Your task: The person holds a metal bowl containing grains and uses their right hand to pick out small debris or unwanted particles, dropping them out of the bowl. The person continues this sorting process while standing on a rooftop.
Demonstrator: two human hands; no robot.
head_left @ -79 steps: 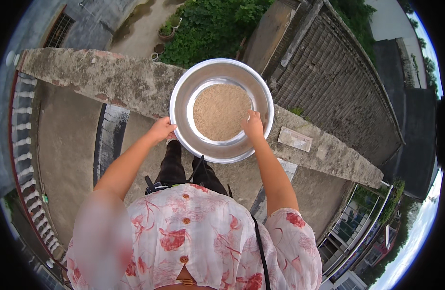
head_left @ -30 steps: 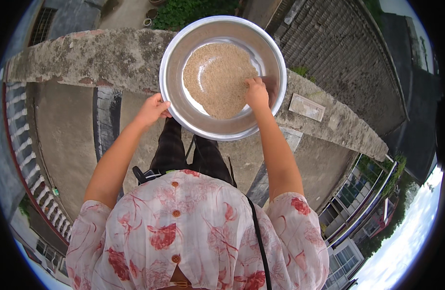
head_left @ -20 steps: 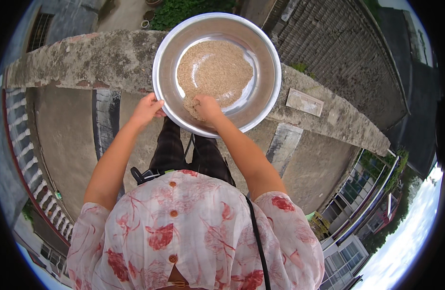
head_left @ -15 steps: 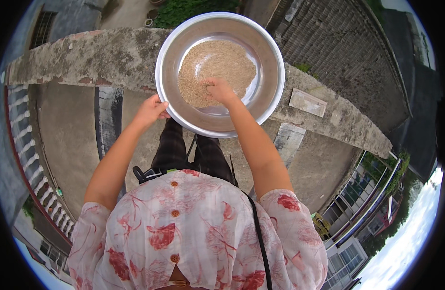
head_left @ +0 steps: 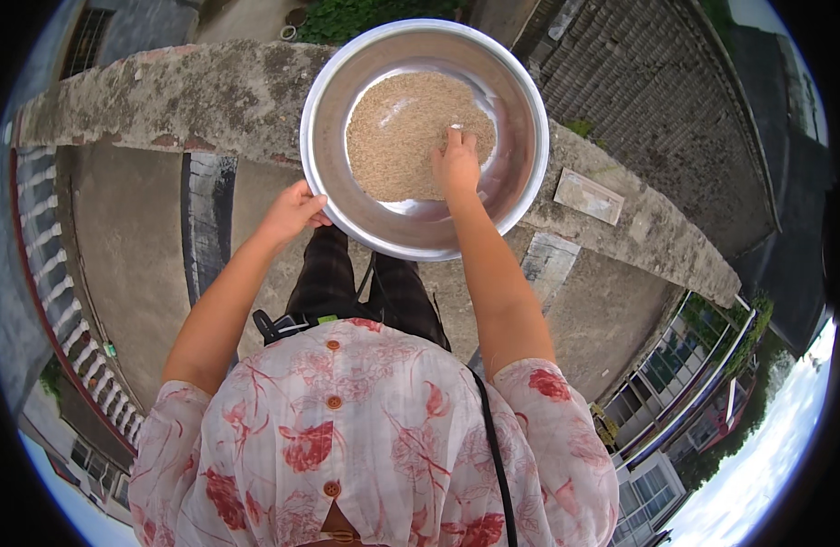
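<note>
Head: round metal basin (head_left: 331,137), loose tan grain (head_left: 393,150).

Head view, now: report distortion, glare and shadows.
Head view: fisheye curves the weathered wall and white balustrade; head view: bright reflections gleam inside the metal basin, beside the tan grain; head view: light looks soft, with no hard-edged shadows on the grain.

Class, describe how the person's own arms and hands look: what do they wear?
The left hand and right hand wear no gloves, and no watch shows at either wrist. The short, loose sleeves are whitish with red and pink flowers; below them, the arms are bare.
</note>
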